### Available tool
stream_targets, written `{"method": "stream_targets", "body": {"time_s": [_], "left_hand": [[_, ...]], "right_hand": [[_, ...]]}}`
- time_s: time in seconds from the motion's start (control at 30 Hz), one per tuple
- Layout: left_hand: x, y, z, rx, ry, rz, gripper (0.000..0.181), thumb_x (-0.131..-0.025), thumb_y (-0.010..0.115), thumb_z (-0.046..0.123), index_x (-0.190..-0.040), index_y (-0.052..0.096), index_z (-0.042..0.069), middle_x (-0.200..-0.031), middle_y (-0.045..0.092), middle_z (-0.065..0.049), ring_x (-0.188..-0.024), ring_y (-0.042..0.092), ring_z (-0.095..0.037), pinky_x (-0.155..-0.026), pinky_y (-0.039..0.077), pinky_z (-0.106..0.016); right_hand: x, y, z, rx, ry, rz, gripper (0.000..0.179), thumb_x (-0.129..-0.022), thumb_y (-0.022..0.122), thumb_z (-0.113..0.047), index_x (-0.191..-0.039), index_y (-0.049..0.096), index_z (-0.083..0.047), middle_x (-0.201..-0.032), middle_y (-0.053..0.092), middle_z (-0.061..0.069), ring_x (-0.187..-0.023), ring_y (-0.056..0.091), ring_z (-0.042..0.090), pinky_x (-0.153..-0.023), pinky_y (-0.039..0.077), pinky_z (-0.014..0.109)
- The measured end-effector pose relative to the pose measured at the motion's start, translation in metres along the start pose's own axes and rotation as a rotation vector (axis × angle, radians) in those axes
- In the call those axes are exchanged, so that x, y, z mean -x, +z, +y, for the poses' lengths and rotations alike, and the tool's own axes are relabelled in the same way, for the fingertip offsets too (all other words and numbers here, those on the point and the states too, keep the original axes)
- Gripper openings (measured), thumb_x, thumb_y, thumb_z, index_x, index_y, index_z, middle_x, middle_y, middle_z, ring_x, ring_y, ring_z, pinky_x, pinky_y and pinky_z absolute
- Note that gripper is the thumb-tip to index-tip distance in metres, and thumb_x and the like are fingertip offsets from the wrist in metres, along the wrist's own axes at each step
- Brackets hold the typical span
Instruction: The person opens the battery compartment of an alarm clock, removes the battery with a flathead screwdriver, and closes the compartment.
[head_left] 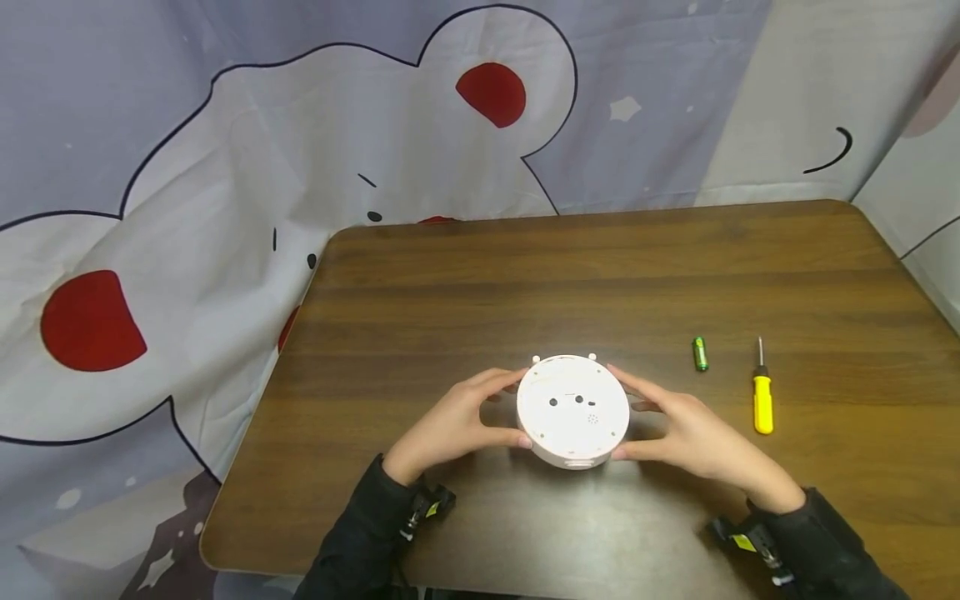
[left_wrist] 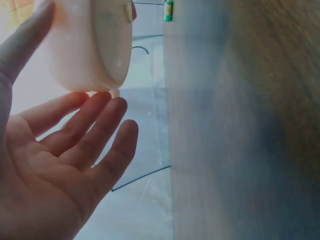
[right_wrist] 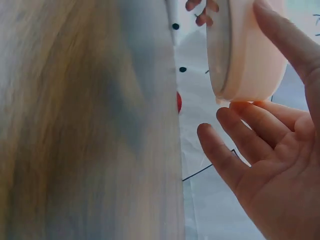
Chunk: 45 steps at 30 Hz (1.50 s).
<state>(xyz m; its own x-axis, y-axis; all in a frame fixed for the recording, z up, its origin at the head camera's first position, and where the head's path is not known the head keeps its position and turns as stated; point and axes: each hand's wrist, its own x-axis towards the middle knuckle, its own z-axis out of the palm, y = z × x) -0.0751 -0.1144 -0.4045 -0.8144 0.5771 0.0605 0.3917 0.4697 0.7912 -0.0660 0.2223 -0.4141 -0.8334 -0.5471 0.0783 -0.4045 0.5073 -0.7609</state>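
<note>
A round white alarm clock (head_left: pixel 573 425) is held between both hands, its back facing up. That back carries two dark round holes or knobs, a small slot and a cluster of tiny speaker holes; two small feet stick out at its far edge. My left hand (head_left: pixel 465 425) grips the left side, thumb near and fingers far. On the opposite side my right hand (head_left: pixel 690 433) grips the rim the same way. Both wrist views show a gap between the clock (left_wrist: pixel 82 45) and the tabletop. The clock's front is hidden in the head view.
A green battery (head_left: pixel 700 353) lies on the wooden table (head_left: pixel 480 292) to the right of the clock. Further right is a yellow-handled screwdriver (head_left: pixel 762 403), its tip pointing away. A printed cloth (head_left: pixel 225 167) hangs behind the table and along its left side.
</note>
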Motion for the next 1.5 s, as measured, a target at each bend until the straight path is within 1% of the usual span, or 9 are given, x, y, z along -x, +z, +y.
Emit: {"method": "stream_targets", "body": {"time_s": [0.17,0.37,0.53,0.6,0.67,0.87,1.0,1.27,1.5], "left_hand": [[0.000,-0.002,0.002,0.045,0.002,0.012,0.076,-0.083,0.084,0.037,-0.150,0.050,0.023,-0.134,0.057,0.011,-0.121,0.055,-0.010,-0.100,0.047,-0.036],[-0.004,-0.001,0.006,0.040,-0.003,0.049,0.059,-0.095,0.069,0.042,-0.140,0.058,0.005,-0.129,0.063,-0.004,-0.113,0.062,-0.019,-0.095,0.052,-0.039],[-0.006,0.001,0.012,-0.009,-0.053,0.086,0.062,-0.101,0.053,0.055,-0.130,0.064,0.001,-0.121,0.067,-0.009,-0.107,0.065,-0.021,-0.089,0.054,-0.041],[-0.007,0.002,0.016,-0.043,-0.071,0.090,0.062,-0.103,0.047,0.057,-0.125,0.068,0.003,-0.116,0.068,-0.007,-0.104,0.065,-0.018,-0.088,0.054,-0.037],[-0.008,0.003,0.018,-0.070,-0.084,0.093,0.057,-0.105,0.044,0.055,-0.111,0.072,0.005,-0.102,0.069,-0.003,-0.092,0.065,-0.014,-0.081,0.053,-0.032],[-0.011,0.007,0.023,-0.101,-0.179,0.090,0.058,-0.108,0.038,0.048,-0.074,0.067,0.011,-0.066,0.055,0.006,-0.061,0.050,-0.011,-0.060,0.043,-0.029],[-0.012,0.012,0.023,-0.115,-0.262,0.058,0.069,-0.109,0.031,0.052,-0.068,0.067,0.010,-0.060,0.056,0.007,-0.057,0.051,-0.011,-0.058,0.041,-0.029],[-0.014,0.017,0.022,-0.108,-0.362,0.063,0.086,-0.107,0.019,0.059,-0.060,0.065,0.004,-0.053,0.053,0.004,-0.053,0.050,-0.015,-0.057,0.040,-0.031],[-0.013,0.020,0.018,-0.084,-0.446,0.029,0.091,-0.103,0.011,0.067,-0.057,0.061,0.007,-0.052,0.053,0.000,-0.048,0.049,-0.018,-0.052,0.037,-0.032]], "right_hand": [[0.002,-0.002,-0.005,-0.083,0.016,0.031,0.089,-0.081,0.087,-0.029,-0.156,0.041,-0.019,-0.148,0.052,0.010,-0.115,0.065,0.021,-0.096,0.050,0.049],[0.002,0.000,-0.012,-0.111,-0.012,0.123,0.063,-0.085,0.082,-0.014,-0.142,0.056,-0.003,-0.130,0.066,0.015,-0.103,0.068,0.011,-0.088,0.052,0.021],[0.001,0.003,-0.019,-0.078,0.048,0.199,0.044,-0.094,0.073,-0.017,-0.133,0.062,0.001,-0.119,0.070,0.020,-0.100,0.072,0.029,-0.080,0.057,0.031],[0.000,0.004,-0.021,-0.066,0.091,0.230,0.039,-0.098,0.068,-0.020,-0.129,0.064,0.003,-0.115,0.071,0.022,-0.097,0.072,0.035,-0.077,0.059,0.039],[-0.001,0.004,-0.024,-0.041,0.125,0.253,0.036,-0.101,0.064,-0.023,-0.124,0.067,0.004,-0.107,0.073,0.021,-0.090,0.073,0.033,-0.073,0.058,0.043],[-0.007,0.005,-0.029,-0.013,0.216,0.219,0.043,-0.108,0.049,-0.032,-0.115,0.071,0.004,-0.086,0.075,0.008,-0.072,0.071,0.017,-0.067,0.055,0.035],[-0.009,0.007,-0.029,-0.010,0.280,0.170,0.052,-0.110,0.042,-0.037,-0.101,0.074,0.002,-0.075,0.071,0.003,-0.065,0.067,0.015,-0.065,0.053,0.033],[-0.013,0.014,-0.030,0.053,0.308,0.122,0.067,-0.112,0.029,-0.041,-0.068,0.069,-0.011,-0.056,0.061,-0.005,-0.053,0.061,0.013,-0.064,0.048,0.036],[-0.017,0.025,-0.025,0.037,0.366,0.096,0.075,-0.111,0.027,-0.046,-0.057,0.066,-0.011,-0.049,0.058,-0.004,-0.045,0.057,0.014,-0.054,0.047,0.032]]}}
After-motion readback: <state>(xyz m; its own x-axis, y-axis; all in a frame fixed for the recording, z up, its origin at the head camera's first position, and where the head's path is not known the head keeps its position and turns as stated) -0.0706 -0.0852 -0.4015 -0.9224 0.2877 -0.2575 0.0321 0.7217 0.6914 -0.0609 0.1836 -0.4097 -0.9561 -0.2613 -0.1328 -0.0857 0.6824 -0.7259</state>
